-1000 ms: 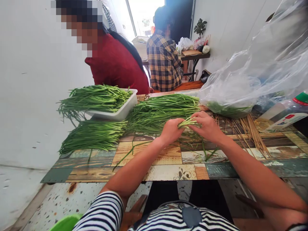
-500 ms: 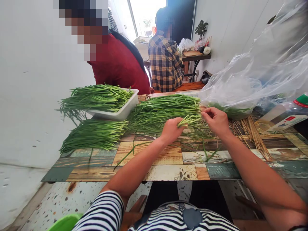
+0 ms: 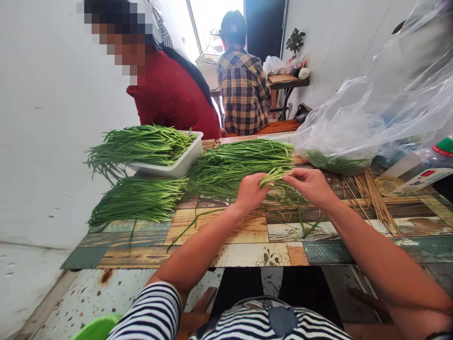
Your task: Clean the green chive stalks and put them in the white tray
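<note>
My left hand [image 3: 250, 192] is closed around a small bunch of garlic chives [image 3: 274, 176], the pale stem ends poking out to the right. At those ends, the fingertips of my right hand [image 3: 311, 185] are pinched together, touching the stems; whether they grip one stem is too small to tell. Behind both hands spreads a large heap of chives [image 3: 244, 158] on the patterned table [image 3: 226, 255]. Thin trimmed scraps [image 3: 283, 208] lie beneath my hands.
Left, a white tray [image 3: 193, 153] holds more chives, with another chive pile [image 3: 141, 198] before it. Right are wooden skewers [image 3: 378, 200], a plastic bag [image 3: 339, 141] over greens and a bottle [image 3: 421, 170]. A person in red [image 3: 173, 89] and one in plaid [image 3: 242, 89] sit beyond.
My right hand has moved left, from apart to touching the stem ends of the bunch. My left hand has stayed nearly still around the chives. The person in plaid has turned their head.
</note>
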